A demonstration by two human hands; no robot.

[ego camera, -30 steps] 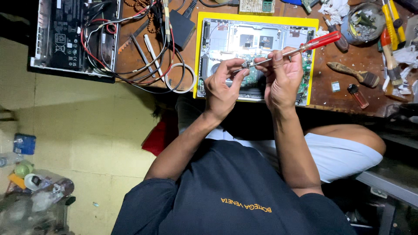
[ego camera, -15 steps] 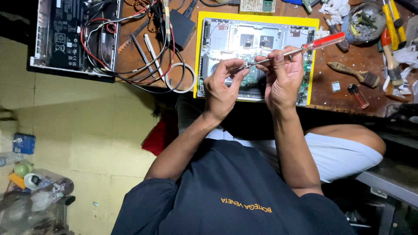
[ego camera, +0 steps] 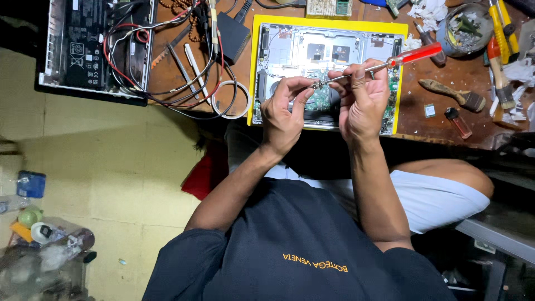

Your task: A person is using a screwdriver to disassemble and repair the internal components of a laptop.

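The right hand (ego camera: 362, 106) holds a screwdriver (ego camera: 415, 54) level above the bench (ego camera: 434, 72), its fingers (ego camera: 356, 75) closed round the metal shaft just short of the red handle, which sticks out to the right. The left hand (ego camera: 284, 114) meets the tip, its thumb and forefinger (ego camera: 304, 95) pinched shut there; whether a screw or bit sits between them is too small to tell. Both hands hover over an opened laptop (ego camera: 329, 50), its boards and fan bare, lying on a yellow mat (ego camera: 254, 67) in the middle of the bench. The screwdriver looks light, stiff and thin. The ribbed handle probably gives the surest hold, while the smooth shaft may slip or turn in the fingers. The tip is fine, so a slip onto the bare boards below could scratch them. To the left are a white tape ring (ego camera: 231, 99), a tangle of red and black wires (ego camera: 167, 67) and a second opened case (ego camera: 95, 44). To the right lie a brush (ego camera: 454, 95), a small red lighter (ego camera: 458, 121) and a round tub (ego camera: 462, 28) of odds and ends.
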